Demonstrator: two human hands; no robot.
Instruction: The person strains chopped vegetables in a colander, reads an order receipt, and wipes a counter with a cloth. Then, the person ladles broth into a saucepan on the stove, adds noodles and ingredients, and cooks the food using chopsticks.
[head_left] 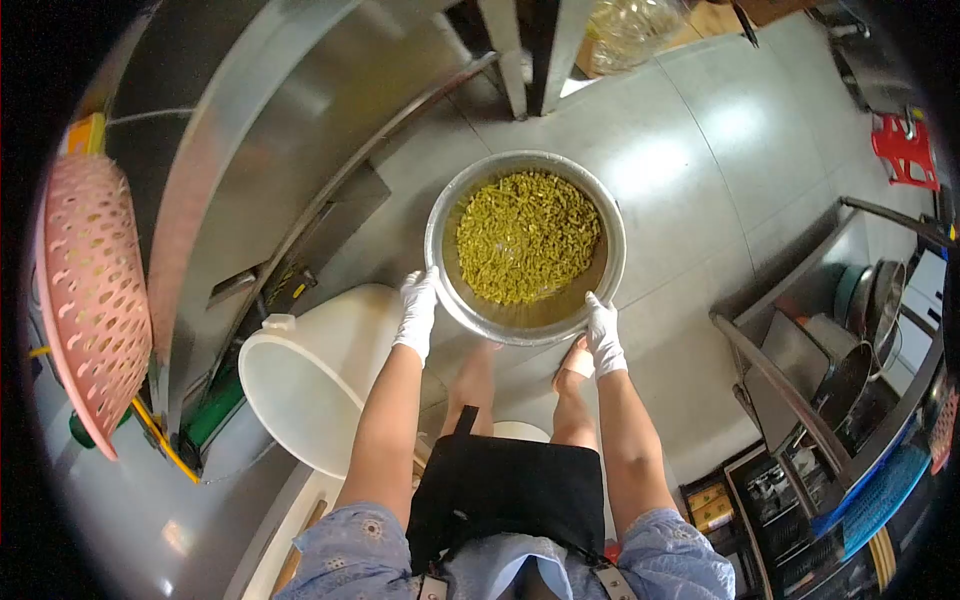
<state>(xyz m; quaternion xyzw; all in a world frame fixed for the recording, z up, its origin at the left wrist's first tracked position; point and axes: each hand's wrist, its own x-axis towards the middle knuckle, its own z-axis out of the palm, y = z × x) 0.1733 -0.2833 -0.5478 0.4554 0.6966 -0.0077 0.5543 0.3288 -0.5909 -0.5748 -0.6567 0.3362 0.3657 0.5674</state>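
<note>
A large round metal pot is held out in front of my body, above the tiled floor. Chopped green pieces cover its inside. My left hand, in a white glove, grips the rim at the lower left. On the lower right of the rim, my right hand is closed in a white glove too. The undersides of the fingers are hidden by the pot.
At the left stand a white bucket, a pink perforated basket and a steel counter. A metal rack with pans is on the right. A red stool stands farther back.
</note>
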